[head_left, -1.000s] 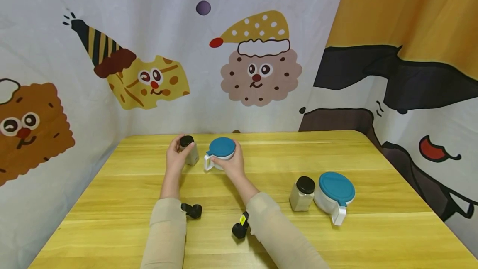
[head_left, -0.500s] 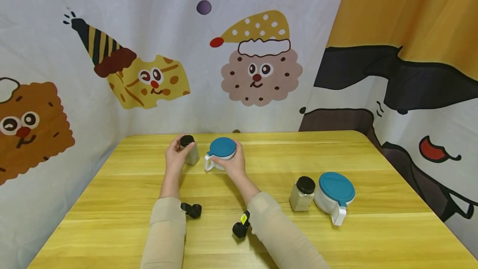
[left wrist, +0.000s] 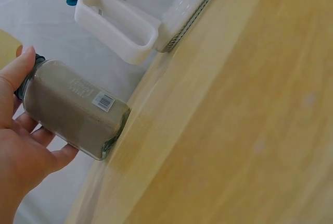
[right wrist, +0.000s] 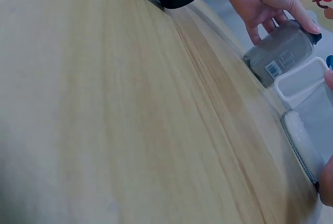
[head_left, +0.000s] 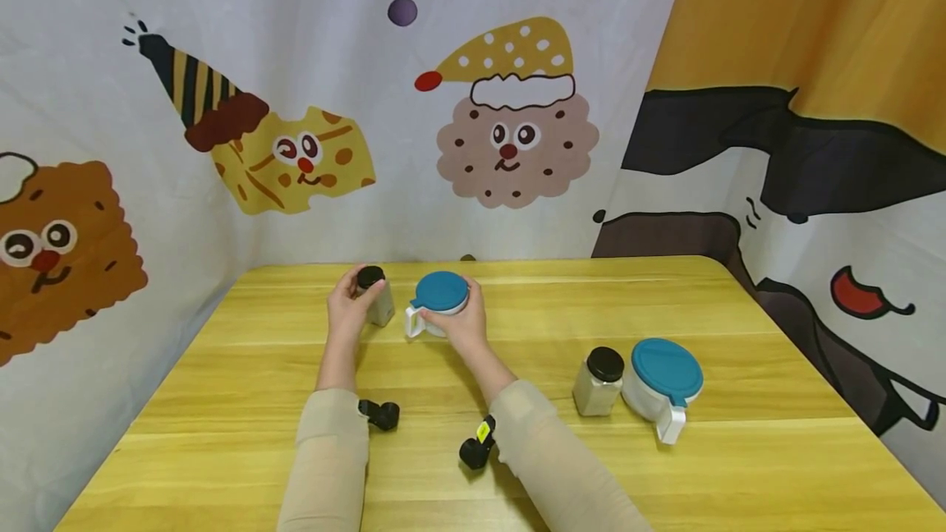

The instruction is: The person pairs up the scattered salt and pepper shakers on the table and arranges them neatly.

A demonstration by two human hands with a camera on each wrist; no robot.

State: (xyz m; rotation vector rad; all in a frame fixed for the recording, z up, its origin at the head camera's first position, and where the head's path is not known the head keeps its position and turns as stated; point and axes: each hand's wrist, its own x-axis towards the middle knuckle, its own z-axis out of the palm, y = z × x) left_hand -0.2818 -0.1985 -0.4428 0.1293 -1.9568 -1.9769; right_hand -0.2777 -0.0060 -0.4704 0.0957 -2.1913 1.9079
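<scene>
The table has a yellowish wooden top, its grain running from side to side and its far corners rounded off. Close to the far edge, left of the middle, stands the back jar, upright under a black lid. Just to its right, across a narrow gap, sits the back pot, blue-lidded, its white handle turned left and nearward. Well apart from these, nearer and to the right, stand the front jar, also black-lidded, and the front pot, also blue-lidded (so close together that I cannot tell whether they touch).
</scene>
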